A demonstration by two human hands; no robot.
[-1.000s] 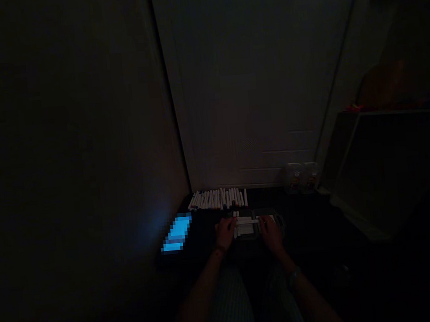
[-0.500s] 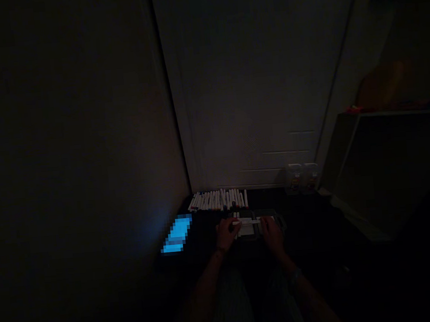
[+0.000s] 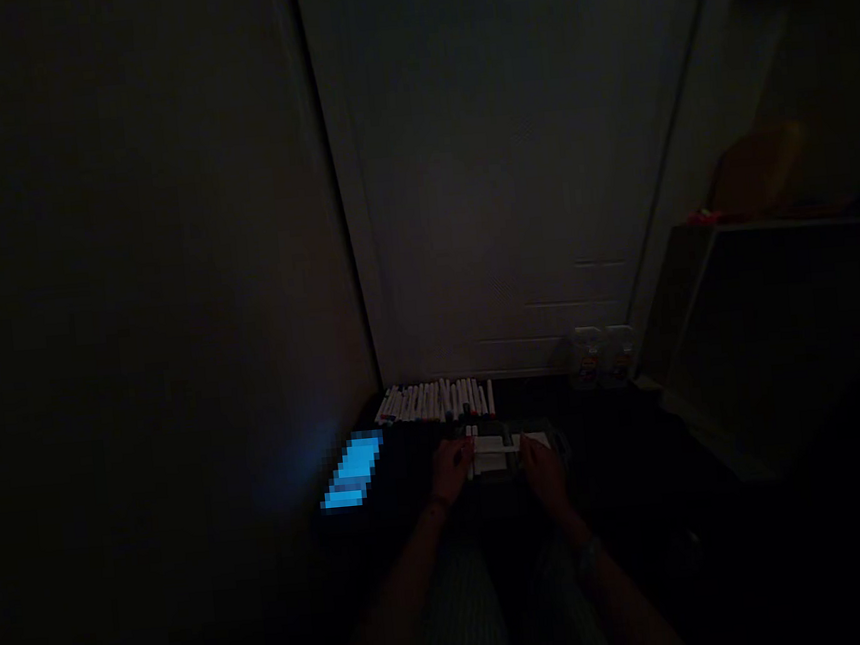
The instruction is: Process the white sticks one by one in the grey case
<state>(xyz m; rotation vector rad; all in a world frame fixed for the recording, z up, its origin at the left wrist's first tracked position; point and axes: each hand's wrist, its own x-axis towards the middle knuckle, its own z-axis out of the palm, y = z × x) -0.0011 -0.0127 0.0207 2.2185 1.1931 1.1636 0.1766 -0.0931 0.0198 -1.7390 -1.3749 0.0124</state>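
In very dim light, a white marker (image 3: 496, 449) lies crosswise between my hands. My left hand (image 3: 451, 469) is closed on its left end, and my right hand (image 3: 544, 468) pinches the right end. Beneath it an open clear plastic case (image 3: 497, 476) rests on the dark table, with white paper inserts or labels visible in both halves. A couple of white markers (image 3: 471, 430) stand out along the left side of the case, partly hidden by my left hand.
Behind the case, a row of white markers (image 3: 429, 401) with coloured ends lies near the wall. A lit phone screen (image 3: 353, 470), pixelated, is at left. Two clear containers (image 3: 588, 361) stand back right. A cabinet (image 3: 761, 314) is farther right.
Both hands stay over the case with the marker between them. The marker sits very slightly lower in view, and the camera has shifted a little.
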